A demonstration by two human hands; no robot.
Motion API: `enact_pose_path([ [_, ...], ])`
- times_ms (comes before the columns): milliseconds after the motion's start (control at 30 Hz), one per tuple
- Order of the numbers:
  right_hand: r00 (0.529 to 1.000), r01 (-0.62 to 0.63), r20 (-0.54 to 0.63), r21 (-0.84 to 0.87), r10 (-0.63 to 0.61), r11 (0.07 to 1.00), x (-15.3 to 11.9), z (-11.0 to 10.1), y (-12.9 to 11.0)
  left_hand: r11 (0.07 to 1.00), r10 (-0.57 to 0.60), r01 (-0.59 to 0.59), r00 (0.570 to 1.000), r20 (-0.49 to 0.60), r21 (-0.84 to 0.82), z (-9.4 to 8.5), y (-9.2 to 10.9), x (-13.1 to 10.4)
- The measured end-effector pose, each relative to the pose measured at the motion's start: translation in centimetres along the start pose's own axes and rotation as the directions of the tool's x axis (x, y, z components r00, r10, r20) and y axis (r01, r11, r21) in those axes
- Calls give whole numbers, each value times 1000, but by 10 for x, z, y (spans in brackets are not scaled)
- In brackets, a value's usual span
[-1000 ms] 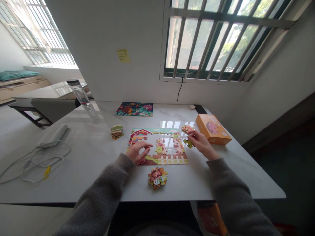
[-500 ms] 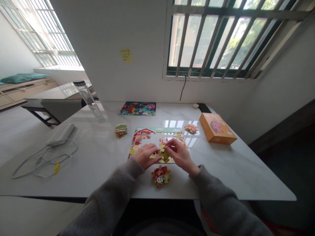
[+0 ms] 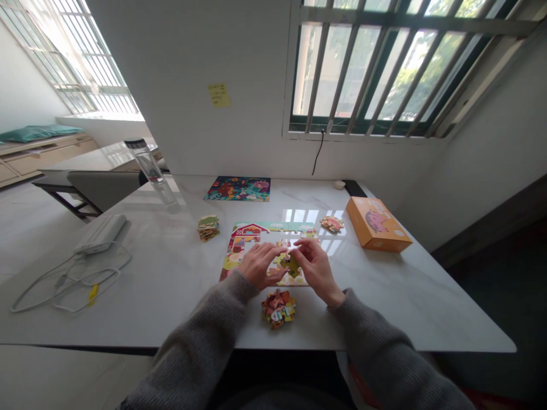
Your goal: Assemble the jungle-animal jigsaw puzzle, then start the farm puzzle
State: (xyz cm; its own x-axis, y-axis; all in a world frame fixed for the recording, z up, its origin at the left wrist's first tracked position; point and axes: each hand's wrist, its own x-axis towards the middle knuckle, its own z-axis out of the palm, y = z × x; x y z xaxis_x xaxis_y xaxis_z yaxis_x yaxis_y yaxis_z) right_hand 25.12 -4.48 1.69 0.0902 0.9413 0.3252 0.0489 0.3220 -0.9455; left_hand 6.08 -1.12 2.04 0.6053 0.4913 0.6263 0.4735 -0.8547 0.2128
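Note:
A green jigsaw puzzle piece (image 3: 292,264) is held up between my two hands, above a partly assembled farm puzzle (image 3: 233,259). My left hand (image 3: 261,265) grips its left side, with the thumb below and fingertips above. On the other side, my right hand (image 3: 315,266) pinches the piece between thumb and fingers. The puzzle has a red barn at its upper left and gaps in the middle; my hands hide part of its lower area. Just in front of it lies a heap of loose pieces (image 3: 278,308).
A stack of pieces (image 3: 208,228) sits left of the puzzle, and a small pile (image 3: 332,224) lies to its right. Farther out are an orange box (image 3: 378,224), a dark picture sheet (image 3: 238,188), a glass bottle (image 3: 147,161) and a white device (image 3: 101,234) with a cable (image 3: 64,308).
The green piece has come up off the puzzle and tilted between my hands. My left hand has shifted slightly right and closed on it.

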Motion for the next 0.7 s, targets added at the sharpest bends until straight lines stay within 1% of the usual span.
enact_pose_path([
  [100,999,22,31,-56,-20,998,-1,-1,1,1000,10,-8,991,-130,12,3,-7,-5],
  [167,999,27,43,-51,-25,998,-1,-2,0,999,31,-33,976,-217,-4,5,-12,-7],
  [267,994,1,109,1,-1,1000,-2,-1,0,998,52,-62,959,-277,-27,5,-15,-8],
  [367,983,-18,183,21,14,1000,-2,-1,1,996,46,-65,960,-277,-61,4,-17,-9],
  [467,986,-16,165,45,8,999,-3,-1,2,991,35,-62,974,-222,-116,4,-16,-10],
  [567,991,-34,135,101,21,994,-3,-1,2,995,35,-50,986,-163,-92,7,-15,-11],
  [633,991,-32,129,92,20,995,-4,-1,2,997,41,-51,985,-170,-54,10,-15,-11],
  [700,991,-8,136,44,2,999,-4,-2,3,998,56,-62,982,-183,-25,13,-16,-12],
])
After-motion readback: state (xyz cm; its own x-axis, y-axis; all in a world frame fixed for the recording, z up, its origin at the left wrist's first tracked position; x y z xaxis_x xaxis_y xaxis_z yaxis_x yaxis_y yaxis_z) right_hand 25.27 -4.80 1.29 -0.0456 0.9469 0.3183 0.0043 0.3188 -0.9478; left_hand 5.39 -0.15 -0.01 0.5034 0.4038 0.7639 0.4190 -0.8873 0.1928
